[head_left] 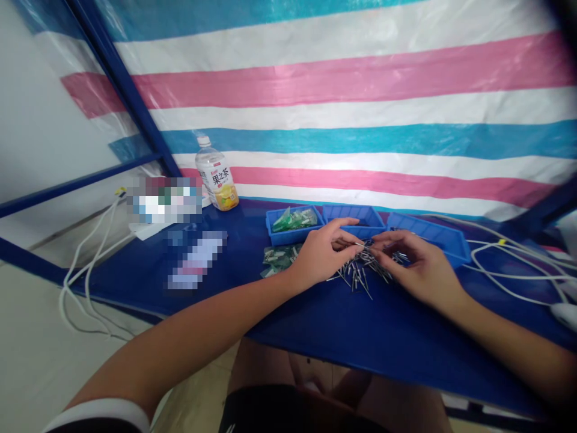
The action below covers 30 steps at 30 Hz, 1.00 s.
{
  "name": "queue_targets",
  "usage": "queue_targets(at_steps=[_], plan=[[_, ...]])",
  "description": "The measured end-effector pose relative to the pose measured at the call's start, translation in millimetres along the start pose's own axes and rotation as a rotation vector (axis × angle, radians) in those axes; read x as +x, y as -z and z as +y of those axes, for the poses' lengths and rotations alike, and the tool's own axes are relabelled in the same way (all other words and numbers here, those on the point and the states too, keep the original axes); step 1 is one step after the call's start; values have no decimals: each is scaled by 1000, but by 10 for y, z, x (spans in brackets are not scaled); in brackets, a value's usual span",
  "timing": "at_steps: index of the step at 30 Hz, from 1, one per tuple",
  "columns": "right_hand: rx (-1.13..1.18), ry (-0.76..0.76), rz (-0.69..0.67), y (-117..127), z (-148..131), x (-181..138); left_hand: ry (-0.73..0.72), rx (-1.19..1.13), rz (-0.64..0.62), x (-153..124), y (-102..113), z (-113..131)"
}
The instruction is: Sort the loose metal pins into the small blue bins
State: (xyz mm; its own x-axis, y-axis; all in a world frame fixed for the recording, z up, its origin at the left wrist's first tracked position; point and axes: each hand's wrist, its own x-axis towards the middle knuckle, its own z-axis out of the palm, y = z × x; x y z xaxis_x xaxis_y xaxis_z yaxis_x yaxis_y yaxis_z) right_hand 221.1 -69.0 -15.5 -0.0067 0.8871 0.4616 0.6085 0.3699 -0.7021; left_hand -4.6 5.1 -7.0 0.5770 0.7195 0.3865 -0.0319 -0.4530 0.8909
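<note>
Over a loose pile of thin metal pins (357, 278), my left hand (321, 251) and my right hand (421, 264) come close together. A slim metal pin (362, 244) spans the small gap between their fingertips. Thumb and fingers of the left hand are pinched at one end of it, with the index finger stretched out above. The right hand's thumb and fingers close near the other end; its exact grip is partly hidden. Behind the hands stand a blue bin with green packets (295, 220), a middle blue bin (354, 211) and a right blue bin (444, 240).
Left of the pile lies a green plastic bag (276, 258) of small parts. A drink bottle (217, 174) stands at the back of the blue table (315, 337). White cables (518, 273) run along the right, others hang at left. Striped sheeting (342, 78) closes off the back.
</note>
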Motion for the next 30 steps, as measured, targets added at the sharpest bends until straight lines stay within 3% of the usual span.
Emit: queue_targets(at_steps=[3, 6, 9, 13, 17, 22, 30], plan=[[72, 54, -92, 15, -47, 3, 49, -110, -21, 9, -10, -11], [2, 130, -120, 47, -98, 10, 58, -126, -13, 12, -15, 6], [-67, 111, -74, 70, -99, 9, 50, -18, -2, -2, 2, 69], [-60, 3, 72, 70, -50, 13, 84, 67, -104, -33, 25, 137], [-79, 87, 78, 56, -49, 39, 41, 63, -140, -40, -4, 83], [-39, 103, 3, 8, -49, 15, -10, 16, -98, -19, -31, 0], [-56, 75, -79, 4, -71, 7, 30, -108, 22, 23, -2, 3]])
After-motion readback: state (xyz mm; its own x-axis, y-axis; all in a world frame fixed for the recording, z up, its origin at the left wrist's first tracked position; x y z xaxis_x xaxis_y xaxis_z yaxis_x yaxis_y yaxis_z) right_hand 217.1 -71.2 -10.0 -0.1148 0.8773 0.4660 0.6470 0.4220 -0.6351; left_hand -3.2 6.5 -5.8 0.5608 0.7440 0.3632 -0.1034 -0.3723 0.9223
